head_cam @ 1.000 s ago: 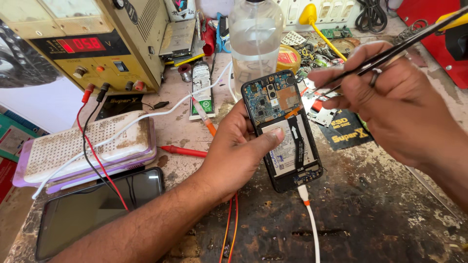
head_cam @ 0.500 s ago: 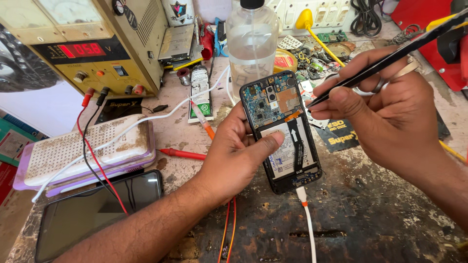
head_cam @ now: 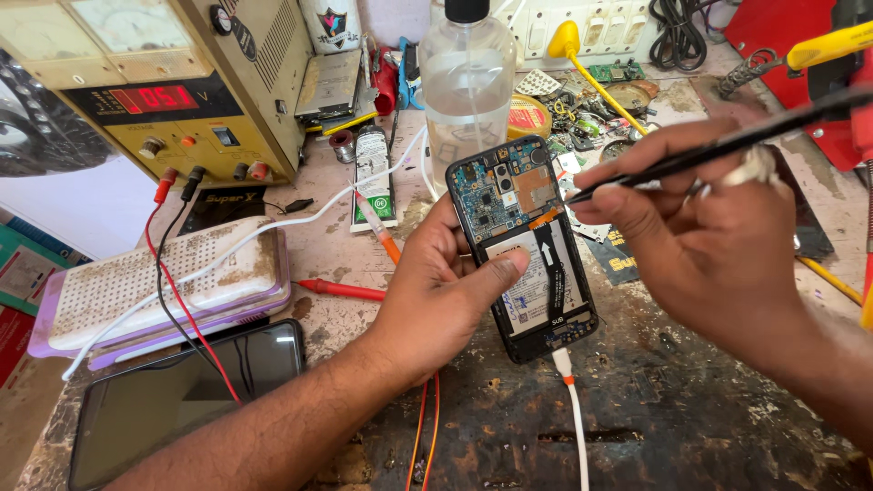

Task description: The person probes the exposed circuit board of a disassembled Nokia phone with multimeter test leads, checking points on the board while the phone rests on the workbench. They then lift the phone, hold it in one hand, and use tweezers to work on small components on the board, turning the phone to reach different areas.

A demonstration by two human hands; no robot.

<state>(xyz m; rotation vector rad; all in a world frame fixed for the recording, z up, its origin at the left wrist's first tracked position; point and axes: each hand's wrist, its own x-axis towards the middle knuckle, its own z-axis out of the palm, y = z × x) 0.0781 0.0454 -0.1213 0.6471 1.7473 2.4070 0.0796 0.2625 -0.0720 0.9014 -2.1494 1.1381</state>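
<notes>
Gripped in left hand [head_cam: 436, 300], opened phone [head_cam: 527, 245]; right hand [head_cam: 700, 227] pinches tweezers [head_cam: 727, 145].

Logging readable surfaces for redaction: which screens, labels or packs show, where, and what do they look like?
Power supply display: upper left, red digits on a black panel.
Dark glass screen: lower left, flat on the bench, unlit.
Battery label: inside the opened phone held by the left hand, white rectangle.
Round tin: behind the phone, red and yellow.

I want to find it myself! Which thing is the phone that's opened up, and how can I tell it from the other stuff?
Start at the big yellow power supply at the bench's back left, then go right, past the clear bottle. Just below it, the left hand holds the opened phone. Unlike the dark tablet lying flat, its back is off, showing a blue circuit board.
</notes>
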